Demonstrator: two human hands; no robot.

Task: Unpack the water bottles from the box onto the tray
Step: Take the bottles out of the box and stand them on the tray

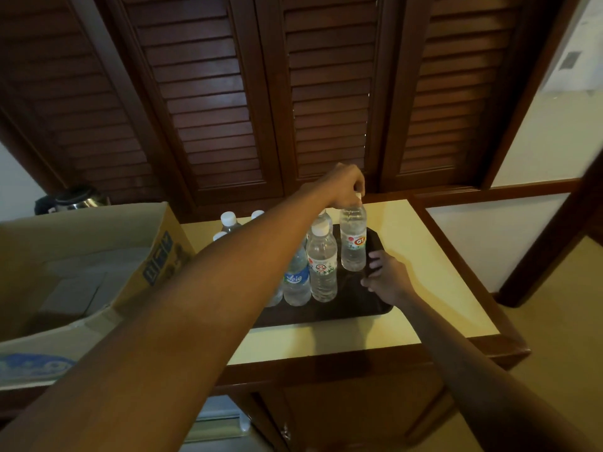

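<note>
Two bare forearms reach into view from the bottom edge, both uncovered along their whole visible length, with no sleeve or cuff showing on either one. The left forearm is the nearer and fills much of the lower left, broad at the bottom and narrowing to the bare left hand [346, 185]. The right forearm looks slimmer and ends in the bare right hand [386, 279]. The visible fingers and both wrists carry nothing worn; fingernails are short.

the tray [355, 308] sits on the counter [434, 265], right of the box [98, 256]; bottles [323, 269] stand on it, more [228, 220] at its far left.
</note>
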